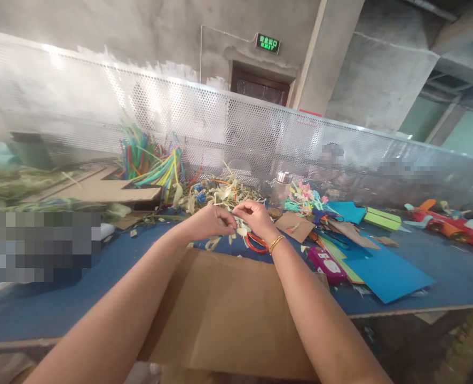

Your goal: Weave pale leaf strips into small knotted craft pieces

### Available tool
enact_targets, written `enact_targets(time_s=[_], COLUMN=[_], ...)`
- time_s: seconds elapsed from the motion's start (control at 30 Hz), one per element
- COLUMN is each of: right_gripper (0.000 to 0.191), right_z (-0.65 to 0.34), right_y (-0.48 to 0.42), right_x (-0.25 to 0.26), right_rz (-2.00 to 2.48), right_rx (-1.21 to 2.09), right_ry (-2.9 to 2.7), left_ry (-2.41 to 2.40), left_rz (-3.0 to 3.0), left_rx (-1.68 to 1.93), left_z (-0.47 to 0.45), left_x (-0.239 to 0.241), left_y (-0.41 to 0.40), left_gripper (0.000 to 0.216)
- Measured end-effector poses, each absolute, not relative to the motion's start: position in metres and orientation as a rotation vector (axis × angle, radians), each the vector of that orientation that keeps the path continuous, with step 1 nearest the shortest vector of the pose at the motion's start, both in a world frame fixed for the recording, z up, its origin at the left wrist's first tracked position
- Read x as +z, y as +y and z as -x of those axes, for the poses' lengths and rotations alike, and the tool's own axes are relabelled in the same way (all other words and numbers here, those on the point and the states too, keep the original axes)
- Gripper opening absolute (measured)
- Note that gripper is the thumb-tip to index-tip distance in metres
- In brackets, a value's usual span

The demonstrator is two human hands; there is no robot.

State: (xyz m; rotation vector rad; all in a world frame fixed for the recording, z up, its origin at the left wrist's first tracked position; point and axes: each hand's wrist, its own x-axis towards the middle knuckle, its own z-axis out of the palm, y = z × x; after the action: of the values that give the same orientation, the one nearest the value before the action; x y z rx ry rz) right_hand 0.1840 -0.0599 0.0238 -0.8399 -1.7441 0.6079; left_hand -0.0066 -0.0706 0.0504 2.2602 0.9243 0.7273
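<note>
My left hand and my right hand are raised side by side over the far edge of a cardboard sheet. The fingers of both are closed in a pinch, tips almost meeting. Whatever they hold is too small and blurred to name. Behind them lies a heap of dried, pale green and tan plant leaves. Just below my right hand is an orange-red loop, like a scissor handle. Pale leaf scraps lie around it on the blue tabletop.
Colourful pipe cleaners stand behind a cut cardboard piece. To the right are a clear bottle, a purple case, blue sheets and a red toy vehicle. A perforated metal screen runs behind the table.
</note>
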Motion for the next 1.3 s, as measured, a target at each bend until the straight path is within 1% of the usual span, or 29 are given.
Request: enact_targets(time_s=[0.1, 0.23, 0.3, 0.43, 0.57, 0.7, 0.8, 0.93, 1.1, 1.23, 1.3], right_gripper=[0.022, 0.024, 0.026, 0.030, 0.028, 0.023, 0.018, 0.015, 0.010, 0.017, 0.014], right_z=[-0.182, -0.181, -0.182, -0.184, -0.184, -0.183, -0.182, -0.184, -0.179, -0.169, -0.167], right_y=[-0.058, -0.057, -0.057, -0.060, -0.065, -0.071, -0.076, -0.084, -0.097, -0.095, -0.092], right_x=[0.020, 0.016, 0.015, 0.014, 0.018, 0.025, 0.031, 0.039, 0.043, 0.037, 0.034], right_rz=[0.905, 0.947, 0.915, 0.909, 0.907, 0.890, 0.842, 0.789, 0.769, 0.755, 0.752], right_rx=[0.746, 0.771, 0.798, 0.795, 0.694, 0.457, 0.356, 0.356, 0.416, 0.490, 0.520], right_ry=[-1.666, -1.626, -1.631, -1.598, -1.566, -1.552, -1.541, -1.484, -1.696, -1.783, -1.766], left_ry=[0.768, 0.637, 0.628, 0.644, 0.579, 0.452, 0.361, 0.283, 0.275, 0.321, 0.342], left_rz=[-2.066, -1.793, -1.677, -1.387, -1.179, -1.129, -1.131, -1.143, -1.198, -1.248, -1.273], left_rx=[0.914, 1.090, 1.121, 1.159, 1.041, 0.842, 0.809, 0.913, 1.035, 1.020, 0.996], left_z=[0.003, 0.004, 0.004, 0.004, 0.007, 0.009, 0.009, 0.010, 0.009, 0.005, 0.004], left_x=[0.051, 0.051, 0.049, 0.045, 0.044, 0.042, 0.040, 0.042, 0.044, 0.042, 0.041], left_y=[-0.072, -0.069, -0.067, -0.061, -0.061, -0.064, -0.067, -0.069, -0.068, -0.067, -0.066], left_gripper=[0.019, 0.031, 0.032, 0.023, 0.022, 0.020, 0.019, 0.018, 0.016, 0.017, 0.020])
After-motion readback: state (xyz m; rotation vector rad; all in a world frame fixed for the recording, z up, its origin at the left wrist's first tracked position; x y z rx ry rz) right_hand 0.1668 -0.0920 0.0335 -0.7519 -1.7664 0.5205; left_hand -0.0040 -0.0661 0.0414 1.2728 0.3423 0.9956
